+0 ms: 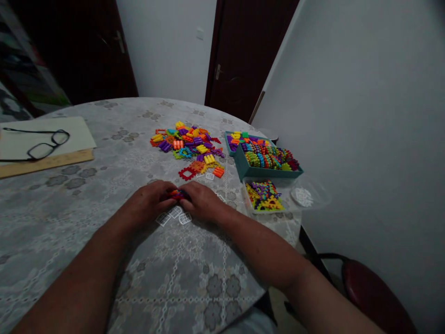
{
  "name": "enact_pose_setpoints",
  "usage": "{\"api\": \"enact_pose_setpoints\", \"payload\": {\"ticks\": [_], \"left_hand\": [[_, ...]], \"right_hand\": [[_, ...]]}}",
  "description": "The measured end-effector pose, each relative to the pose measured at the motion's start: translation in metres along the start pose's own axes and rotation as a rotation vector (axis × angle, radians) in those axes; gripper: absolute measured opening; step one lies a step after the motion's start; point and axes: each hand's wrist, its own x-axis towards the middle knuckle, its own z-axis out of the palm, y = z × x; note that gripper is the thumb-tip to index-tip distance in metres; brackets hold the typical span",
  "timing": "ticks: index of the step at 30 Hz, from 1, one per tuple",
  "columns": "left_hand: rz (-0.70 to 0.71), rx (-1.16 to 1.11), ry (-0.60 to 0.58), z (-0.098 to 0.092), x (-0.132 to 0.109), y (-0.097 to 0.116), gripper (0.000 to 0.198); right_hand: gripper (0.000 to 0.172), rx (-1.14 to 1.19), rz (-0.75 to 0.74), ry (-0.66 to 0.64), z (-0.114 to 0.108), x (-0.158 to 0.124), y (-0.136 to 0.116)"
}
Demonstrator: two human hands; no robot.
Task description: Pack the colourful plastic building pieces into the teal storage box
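Observation:
My left hand (153, 198) and my right hand (199, 197) meet at the middle of the table, both closed on small plastic building pieces (177, 195). Red, orange and dark blue or purple show between the fingertips; the rest is hidden by the fingers. Just below the hands lie several white lattice window pieces (175, 212). Beyond my fingers are a red square frame piece (187, 174), an orange connector (218, 172) and another white window piece (210, 176).
A heap of coloured building pieces (191, 139) lies farther back. At right stand a teal box (271, 173) of sorted pieces, a clear tub (255, 211) and a lid (318, 192) with white bits. Glasses (43, 149) rest on paper (78, 130) at left.

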Motion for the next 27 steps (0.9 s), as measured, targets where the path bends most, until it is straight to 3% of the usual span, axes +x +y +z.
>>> {"api": "enact_pose_setpoints", "payload": {"ticks": [4,8,12,16,21,27], "left_hand": [[-0.009,-0.080,0.005,-0.004,-0.002,0.005,0.045],[-0.063,-0.087,0.118,-0.009,-0.004,0.008,0.045],[-0.067,-0.037,0.207,-0.010,-0.004,0.003,0.035],[-0.065,-0.001,0.237,-0.009,-0.005,-0.002,0.027],[-0.061,0.026,0.250,-0.012,-0.006,-0.002,0.024],[-0.055,0.048,0.261,-0.011,-0.006,-0.001,0.024]], "right_hand": [[0.018,-0.053,0.097,0.014,-0.016,0.001,-0.004],[0.021,-0.077,0.104,0.088,-0.071,-0.013,-0.006],[0.027,-0.118,0.138,0.115,-0.139,-0.060,0.001],[0.033,-0.229,0.354,0.098,-0.182,-0.125,0.031],[0.031,-0.277,0.536,0.077,-0.194,-0.187,0.076],[0.032,-0.249,0.505,-0.014,-0.175,-0.208,0.096]]}}
